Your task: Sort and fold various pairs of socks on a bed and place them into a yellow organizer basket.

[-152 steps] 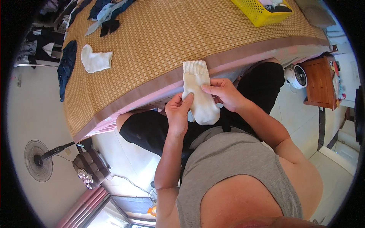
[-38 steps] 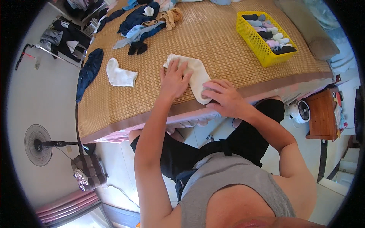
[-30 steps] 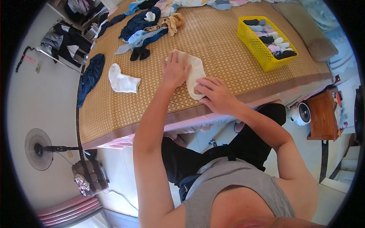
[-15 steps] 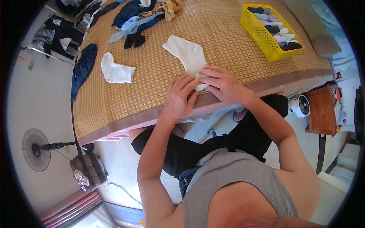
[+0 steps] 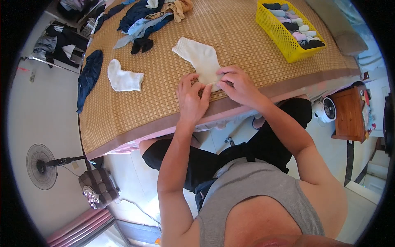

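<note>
A white sock lies flat on the woven mat, its ribbed cuff pointing away from me. Its near end appears folded over. At the left of that end, my left hand has its thumb and fingers closed on the sock's edge. My right hand grips the opposite edge, fingers bent and fingertips on the fabric. The fingers partly cover the fold. Off to the left, apart from both hands, lies a second white sock with its cuff facing right.
A yellow basket of rolled socks stands at the far right. Piled clothes and a dark garment lie at the far side and left. A standing fan, a small white fan and a wooden cabinet are beside the bed.
The sock's near end, which stuck out past my fingers, is now turned up toward the cuff. My hands have gone from lying flat over it to pinching its two sides.
</note>
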{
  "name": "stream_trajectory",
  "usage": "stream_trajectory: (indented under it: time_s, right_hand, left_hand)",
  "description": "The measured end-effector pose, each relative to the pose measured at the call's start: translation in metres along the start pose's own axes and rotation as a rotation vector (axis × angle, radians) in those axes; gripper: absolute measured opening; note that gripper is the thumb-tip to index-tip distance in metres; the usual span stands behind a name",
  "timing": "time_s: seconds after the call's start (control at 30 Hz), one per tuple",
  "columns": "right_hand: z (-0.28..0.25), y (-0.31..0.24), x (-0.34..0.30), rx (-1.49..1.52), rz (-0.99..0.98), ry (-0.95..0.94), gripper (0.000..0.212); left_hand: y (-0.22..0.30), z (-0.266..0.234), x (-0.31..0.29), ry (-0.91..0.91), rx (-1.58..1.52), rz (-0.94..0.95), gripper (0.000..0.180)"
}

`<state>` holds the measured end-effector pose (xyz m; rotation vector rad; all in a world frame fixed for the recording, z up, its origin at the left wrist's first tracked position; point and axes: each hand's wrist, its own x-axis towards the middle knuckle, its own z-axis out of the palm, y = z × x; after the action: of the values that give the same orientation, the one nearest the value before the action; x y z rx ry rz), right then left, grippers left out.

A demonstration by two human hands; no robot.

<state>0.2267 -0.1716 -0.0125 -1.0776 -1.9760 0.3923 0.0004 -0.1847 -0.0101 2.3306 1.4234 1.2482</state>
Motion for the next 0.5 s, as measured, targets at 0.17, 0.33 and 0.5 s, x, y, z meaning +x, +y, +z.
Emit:
stream_trajectory:
  time_s: [0.17, 0.33, 0.5]
  right_hand:
    - [0.0072, -0.0071, 0.0038, -0.019, 0.11, 0.038, 0.019]
    - [0.0062, -0.0072, 0.0037, 0.028, 0.154, 0.111, 0.016]
    - [0.0057, -0.0001, -0.0009, -0.085, -0.076, 0.058, 0.015]
  left_hand:
    - [-0.0023, 0.008, -0.0017, 0.034, 0.001, -0.086, 0.019]
    - [0.0019, 0.0066, -0.0009, 0.054, -0.084, -0.16, 0.018]
    - [-0.0039, 0.0046, -0.0057, 0.022, -0.041, -0.031, 0.022]
